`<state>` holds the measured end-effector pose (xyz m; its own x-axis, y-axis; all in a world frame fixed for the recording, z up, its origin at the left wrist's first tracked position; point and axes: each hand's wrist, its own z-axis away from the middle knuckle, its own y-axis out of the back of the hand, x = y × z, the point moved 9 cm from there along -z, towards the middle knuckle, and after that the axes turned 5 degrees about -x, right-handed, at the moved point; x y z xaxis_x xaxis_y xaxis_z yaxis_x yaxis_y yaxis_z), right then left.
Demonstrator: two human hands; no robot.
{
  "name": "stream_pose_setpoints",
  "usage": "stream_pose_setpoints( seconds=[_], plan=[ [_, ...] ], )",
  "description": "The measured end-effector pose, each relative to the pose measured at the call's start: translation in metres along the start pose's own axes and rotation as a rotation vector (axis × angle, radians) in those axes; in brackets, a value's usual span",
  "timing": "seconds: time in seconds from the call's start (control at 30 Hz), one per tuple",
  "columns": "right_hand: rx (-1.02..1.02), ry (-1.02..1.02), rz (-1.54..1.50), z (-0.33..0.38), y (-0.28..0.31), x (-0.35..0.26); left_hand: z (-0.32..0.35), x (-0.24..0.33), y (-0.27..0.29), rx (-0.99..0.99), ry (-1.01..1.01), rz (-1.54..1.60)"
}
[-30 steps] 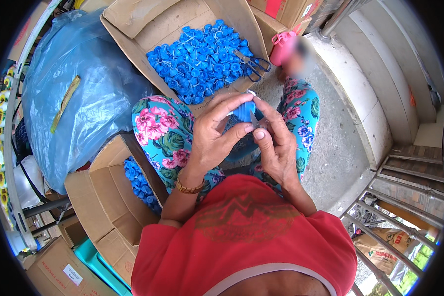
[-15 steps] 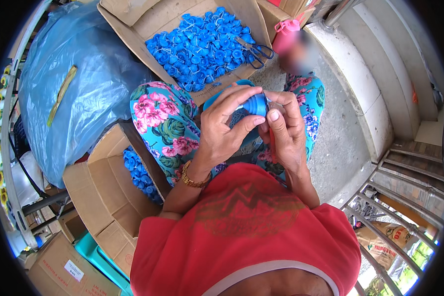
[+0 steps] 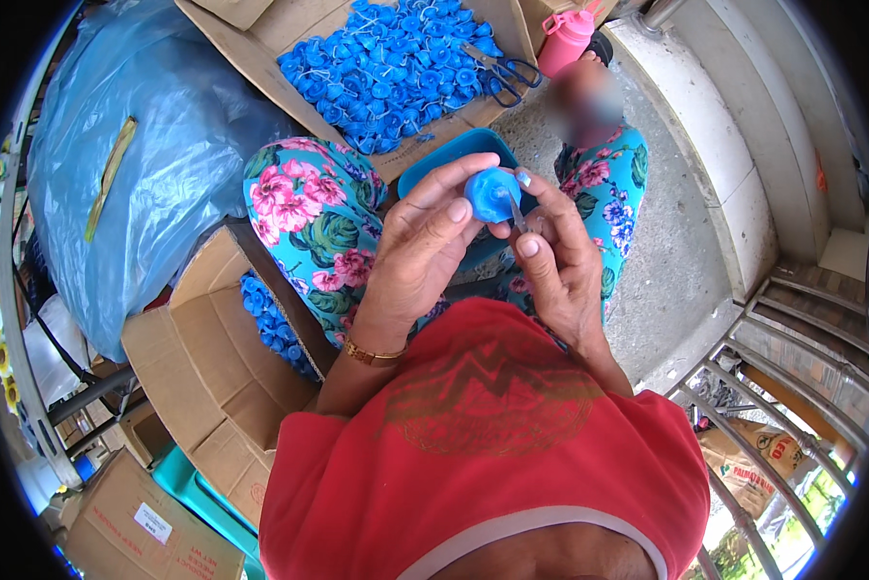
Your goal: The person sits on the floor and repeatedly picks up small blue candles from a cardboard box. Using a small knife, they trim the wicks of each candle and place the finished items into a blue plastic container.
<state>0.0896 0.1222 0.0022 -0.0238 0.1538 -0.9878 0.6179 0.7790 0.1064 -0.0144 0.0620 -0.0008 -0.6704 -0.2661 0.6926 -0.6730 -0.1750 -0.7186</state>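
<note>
A round, ridged blue piece (image 3: 493,196) sits between the thumb and fingers of my left hand (image 3: 425,227), its broad face turned up toward me. In my right hand (image 3: 562,259) is a small knife (image 3: 517,213), its blade tip against the middle of that face. The knife's handle is hidden in my palm. A small blue and white scrap shows at my right index fingertip. Below both hands, between my legs, stands a blue basin (image 3: 433,172), mostly covered by my hands.
A big cardboard box (image 3: 239,58) ahead holds many blue pieces (image 3: 376,82) with white strings, and scissors (image 3: 505,72) on top. Another open box (image 3: 217,358) at left holds more. A large blue plastic bag (image 3: 154,145), a pink bottle (image 3: 567,41) and metal railings (image 3: 744,387) surround me.
The blue piece has turned from side-on to face up. The knife has come from its edge onto its face. The red handle seen earlier is now hidden.
</note>
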Motion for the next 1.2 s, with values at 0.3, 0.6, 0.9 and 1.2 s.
stream_pose_setpoints(
  seconds=[0.3, 0.6, 0.9, 1.2],
  plan=[
    [-0.007, 0.076, 0.137, -0.006, -0.002, -0.016, -0.007, 0.005, 0.002, 0.049, -0.023, -0.089],
    [-0.062, 0.079, -0.075, -0.013, -0.008, -0.007, -0.005, 0.008, 0.003, -0.074, 0.001, -0.321],
    [-0.152, -0.044, 0.016, -0.014, -0.009, -0.005, -0.012, 0.008, 0.010, -0.009, 0.018, -0.095],
    [-0.099, 0.085, -0.105, -0.017, -0.010, -0.004, -0.010, 0.001, 0.008, -0.115, 0.049, -0.168]
  ],
)
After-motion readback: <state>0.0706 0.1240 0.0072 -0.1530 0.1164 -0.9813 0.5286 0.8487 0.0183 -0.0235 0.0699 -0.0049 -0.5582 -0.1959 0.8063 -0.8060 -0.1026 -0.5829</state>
